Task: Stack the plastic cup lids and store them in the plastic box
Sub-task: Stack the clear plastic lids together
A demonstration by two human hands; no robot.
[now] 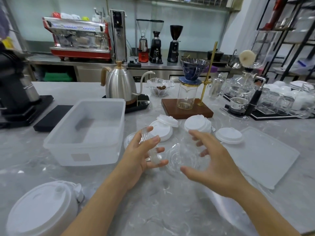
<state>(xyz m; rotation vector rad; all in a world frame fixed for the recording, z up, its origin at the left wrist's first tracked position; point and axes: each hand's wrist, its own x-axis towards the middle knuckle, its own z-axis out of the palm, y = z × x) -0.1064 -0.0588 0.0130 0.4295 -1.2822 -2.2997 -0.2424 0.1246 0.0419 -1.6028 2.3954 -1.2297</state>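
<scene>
My left hand (143, 150) is shut on a small stack of clear plastic lids (151, 150), held on edge above the counter. Just to its right, my right hand (211, 160) is spread over a clear dome lid (180, 159) with the fingers curled around it. White cup lids lie behind my hands: one (161, 132), a tilted one (167, 120), a stack (197, 124) and one (229, 135) further right. A bigger stack of white lids (40, 210) sits at the near left. The frosted plastic box (85, 143) stands open at the left, with nothing inside.
The box's lid (265, 155) lies flat at the right. Behind are a kettle (121, 86) on a black scale, a pour-over stand (187, 108), a glass bowl (160, 87), glassware (272, 103) at the right, and a black grinder (15, 92) at the left.
</scene>
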